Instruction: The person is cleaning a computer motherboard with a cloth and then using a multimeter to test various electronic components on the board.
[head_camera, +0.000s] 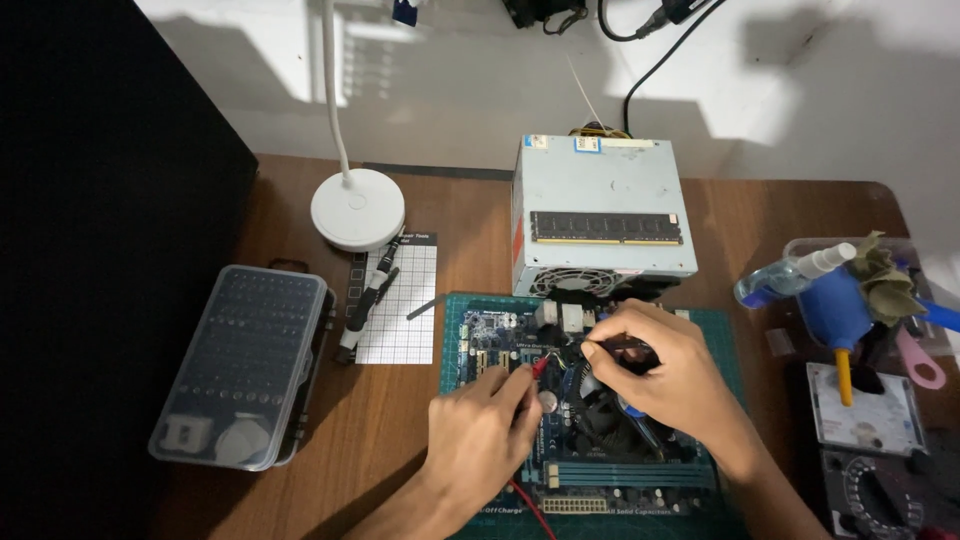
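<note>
Left hand (482, 428) pinches the red probe (538, 368), right hand (660, 375) grips the black probe (625, 345) over the motherboard (490, 335) — keep both tips steady, touching only intended contacts.

Matt brown wood-grain desk (400, 440). Dull grey painted metal on power supply box (600, 190). Glossy white plastic lamp base (357, 208) at ten o'clock. Translucent smooth plastic bit case (243, 365) at nine. Rumpled olive cloth (885, 278) at three.
</note>
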